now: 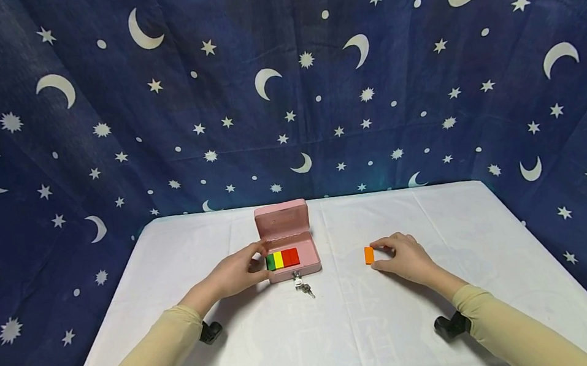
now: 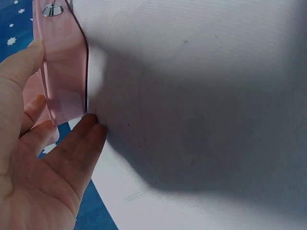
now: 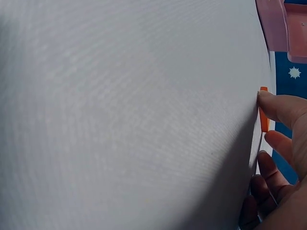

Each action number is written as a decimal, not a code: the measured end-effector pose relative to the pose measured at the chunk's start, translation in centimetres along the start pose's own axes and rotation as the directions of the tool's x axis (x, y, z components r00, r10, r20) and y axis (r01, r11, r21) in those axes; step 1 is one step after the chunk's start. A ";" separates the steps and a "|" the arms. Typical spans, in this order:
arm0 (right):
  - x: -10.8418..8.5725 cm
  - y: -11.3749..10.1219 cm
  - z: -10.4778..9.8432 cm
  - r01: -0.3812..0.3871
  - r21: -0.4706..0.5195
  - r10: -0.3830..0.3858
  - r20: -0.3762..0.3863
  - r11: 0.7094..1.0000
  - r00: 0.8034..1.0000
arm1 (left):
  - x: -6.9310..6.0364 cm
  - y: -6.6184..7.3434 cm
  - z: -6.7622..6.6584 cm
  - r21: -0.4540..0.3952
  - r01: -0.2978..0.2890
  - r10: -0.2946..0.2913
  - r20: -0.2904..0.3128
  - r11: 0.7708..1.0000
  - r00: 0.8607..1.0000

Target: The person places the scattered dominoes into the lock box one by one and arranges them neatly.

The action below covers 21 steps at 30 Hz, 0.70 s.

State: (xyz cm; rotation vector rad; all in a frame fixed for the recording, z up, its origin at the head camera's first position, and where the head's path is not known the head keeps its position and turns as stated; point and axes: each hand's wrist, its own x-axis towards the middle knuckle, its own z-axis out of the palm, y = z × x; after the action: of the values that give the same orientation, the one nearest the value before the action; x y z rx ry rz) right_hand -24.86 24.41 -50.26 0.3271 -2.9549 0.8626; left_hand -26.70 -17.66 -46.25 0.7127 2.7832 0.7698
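A small pink metal box (image 1: 309, 254) stands with its lid (image 1: 282, 219) raised. Inside lies a row of coloured blocks (image 1: 287, 258): green, yellow and red. My left hand (image 1: 237, 272) holds the box's left end, the thumb at its front wall and the other fingers around the side and rim. In the left wrist view the box wall (image 2: 64, 62) sits between thumb and fingers. On the cloth to the right, my right hand (image 1: 405, 258) pinches a flat orange block (image 1: 368, 255) at its ends between thumb and index finger; the right wrist view shows the block (image 3: 264, 117) edge-on.
A padlock (image 1: 298, 281) hangs at the box's front, with small keys (image 1: 307, 290) beside it on the white tablecloth (image 1: 315, 347). Behind the table hangs a dark blue curtain (image 1: 241, 122) with moons and stars. Black wrist cameras (image 1: 449, 327) sit below both forearms.
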 end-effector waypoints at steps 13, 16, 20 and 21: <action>0.0 0.3 0.2 0.007 0.016 -0.007 -0.009 1.000 1.000 | 0.1 0.1 0.0 0.001 0.005 -0.005 -0.001 1.000 1.000; -0.1 0.2 0.1 0.010 0.013 -0.010 -0.011 1.000 1.000 | 0.1 0.1 0.0 0.004 0.005 -0.005 0.001 1.000 1.000; -0.1 0.2 0.2 0.015 0.013 -0.015 -0.014 1.000 1.000 | 0.0 0.1 0.0 0.002 0.005 -0.005 0.002 1.000 1.000; -0.1 0.2 0.2 0.015 0.013 -0.015 -0.016 1.000 1.000 | 0.0 0.1 0.0 0.002 0.005 -0.005 0.002 1.000 1.000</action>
State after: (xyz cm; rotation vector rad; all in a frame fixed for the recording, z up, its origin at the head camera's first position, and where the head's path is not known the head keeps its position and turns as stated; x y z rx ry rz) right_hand -24.82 24.50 -50.60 0.3416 -2.9297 0.8792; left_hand -26.63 -17.58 -46.18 0.7060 2.7833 0.7654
